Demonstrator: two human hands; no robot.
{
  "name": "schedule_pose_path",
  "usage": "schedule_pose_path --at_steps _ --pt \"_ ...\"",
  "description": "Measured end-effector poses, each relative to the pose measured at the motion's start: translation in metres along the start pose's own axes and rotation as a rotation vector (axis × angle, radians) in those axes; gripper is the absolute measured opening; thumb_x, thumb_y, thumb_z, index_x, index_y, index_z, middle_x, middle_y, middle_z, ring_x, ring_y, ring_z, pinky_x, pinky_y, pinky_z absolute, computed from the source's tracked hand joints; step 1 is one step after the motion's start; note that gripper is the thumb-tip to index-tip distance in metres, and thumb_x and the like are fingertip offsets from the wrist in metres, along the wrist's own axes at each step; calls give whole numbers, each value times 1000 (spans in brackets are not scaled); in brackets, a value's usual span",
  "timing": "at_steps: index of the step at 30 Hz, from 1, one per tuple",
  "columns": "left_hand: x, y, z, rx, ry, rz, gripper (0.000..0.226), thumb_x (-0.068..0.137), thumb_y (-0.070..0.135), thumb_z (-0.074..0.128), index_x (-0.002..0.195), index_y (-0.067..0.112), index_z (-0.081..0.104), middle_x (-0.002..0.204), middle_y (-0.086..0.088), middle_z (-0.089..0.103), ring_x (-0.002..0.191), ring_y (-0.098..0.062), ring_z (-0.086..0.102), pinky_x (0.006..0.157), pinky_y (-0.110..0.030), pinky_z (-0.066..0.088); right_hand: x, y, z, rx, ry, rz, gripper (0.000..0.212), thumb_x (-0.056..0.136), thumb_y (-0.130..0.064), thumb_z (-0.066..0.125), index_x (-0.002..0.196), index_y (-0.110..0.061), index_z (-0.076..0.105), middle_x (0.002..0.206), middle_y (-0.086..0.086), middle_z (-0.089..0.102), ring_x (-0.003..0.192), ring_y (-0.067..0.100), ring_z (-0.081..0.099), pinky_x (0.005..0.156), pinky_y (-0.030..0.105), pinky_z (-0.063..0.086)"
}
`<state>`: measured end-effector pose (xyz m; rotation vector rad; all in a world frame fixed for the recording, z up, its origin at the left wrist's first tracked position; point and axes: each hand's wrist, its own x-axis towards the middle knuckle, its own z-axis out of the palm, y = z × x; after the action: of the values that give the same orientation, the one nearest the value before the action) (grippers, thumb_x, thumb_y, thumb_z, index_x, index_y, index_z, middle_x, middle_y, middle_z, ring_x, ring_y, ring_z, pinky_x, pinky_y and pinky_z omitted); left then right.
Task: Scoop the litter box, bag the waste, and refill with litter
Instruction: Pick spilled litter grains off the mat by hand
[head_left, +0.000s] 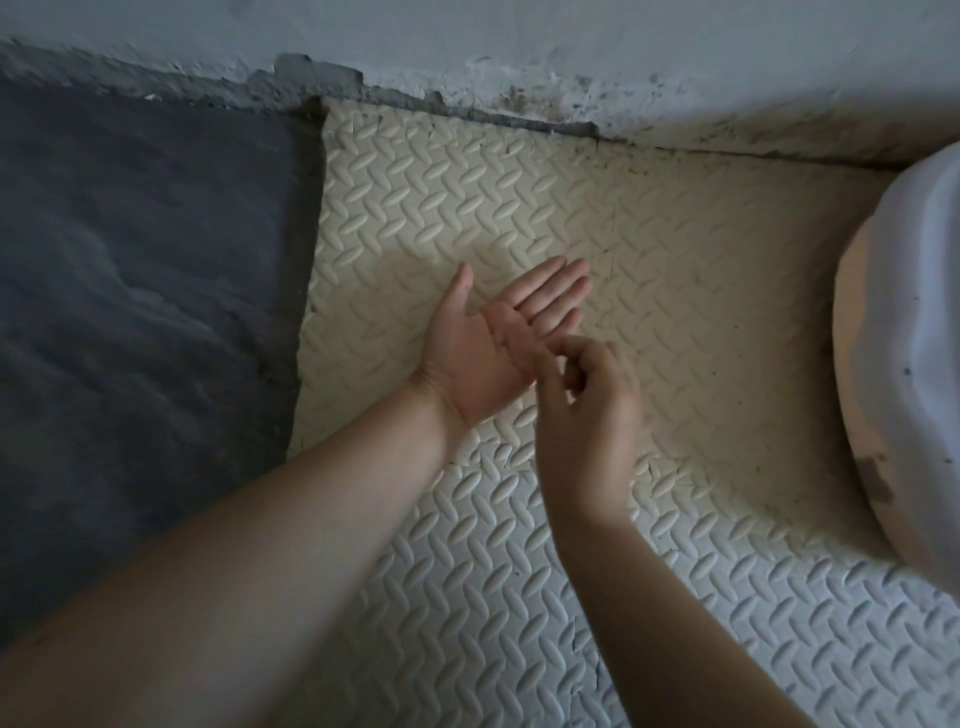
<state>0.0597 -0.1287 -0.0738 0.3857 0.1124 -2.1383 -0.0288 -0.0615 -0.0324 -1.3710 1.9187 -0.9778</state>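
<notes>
While the left hand (493, 353) is held flat, palm up, mid-frame and the curled right hand (592, 415), gripping nothing visible, is touched to it, the presumed litter box (914, 312) at the right edge is untouched; scoop, bag and litter are unseen, progress undetermined.

The left hand (498, 338) lies palm up with straight fingers held together and the thumb spread wide. The right hand (592, 415) is just beside it, back to the camera, its curled fingertips touching the left palm. Both forearms are bare and reach forward from the lower edge.
</notes>
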Motion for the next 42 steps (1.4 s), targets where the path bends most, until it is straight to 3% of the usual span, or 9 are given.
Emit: schedule_pose_path --at_steps 5,10,14,17,19,23,28,36,42 --pt "0 -10 8 52 -2 -7 82 94 61 11 138 -2 39 146 -15 40 135 -22 38 113 -35 28 -14 -1 13 26 -9 20 7 84 -26 67 85 -20 69 73 -8 57 72 14 52 70 42 48" --pt "-2 -10 9 56 -4 -6 82 94 61 11 139 -2 38 146 -15 41 135 -22 39 113 -35 28 -12 -1 7 70 8 60 5 77 -24 75 79 -23 71 67 -11 52 67 10 49 69 37 48" --pt "-4 -7 7 34 -11 9 82 95 61 12 139 -3 38 147 -16 40 137 -24 37 114 -36 26 -12 -1 4 8 -56 -72 10 84 -25 69 93 -24 74 74 -10 58 71 15 55 69 41 50" --pt "-4 -1 6 -14 -9 20 82 95 60 15 138 -5 39 146 -17 40 136 -25 38 113 -38 30 -15 2 -4 31 -20 -132 16 89 -19 65 103 -20 73 80 -7 57 72 12 55 69 31 50" --pt "-5 4 5 -22 4 28 81 96 59 15 136 -5 42 144 -18 44 135 -25 39 112 -38 32 -13 9 -13 51 62 -44 19 88 -18 66 107 -22 71 84 -8 56 74 10 55 71 24 50" --pt "-9 12 1 -50 -8 22 79 97 57 13 134 -4 47 143 -17 46 136 -25 38 112 -38 31 -3 31 -24 -32 89 198 24 84 -29 71 107 -33 70 91 -14 56 84 4 55 79 24 53" --pt "-13 17 -1 -14 -17 -4 81 96 59 13 137 -4 43 146 -15 41 138 -25 35 113 -37 29 6 40 -20 -155 53 203 23 82 -38 70 105 -36 71 87 -15 54 92 8 51 74 20 44" --pt "-12 18 -11 12 -36 -23 82 95 62 12 140 -2 38 147 -16 41 139 -25 35 114 -36 28 13 39 -2 -119 228 283 8 79 -41 72 86 -37 74 76 -16 56 80 0 40 85 34 47" --pt "-10 19 -15 10 -59 -31 82 95 62 13 140 -2 37 146 -16 42 137 -25 37 114 -36 28 10 39 2 -227 190 147 9 86 -33 66 88 -28 74 79 -15 61 88 9 51 89 42 45"
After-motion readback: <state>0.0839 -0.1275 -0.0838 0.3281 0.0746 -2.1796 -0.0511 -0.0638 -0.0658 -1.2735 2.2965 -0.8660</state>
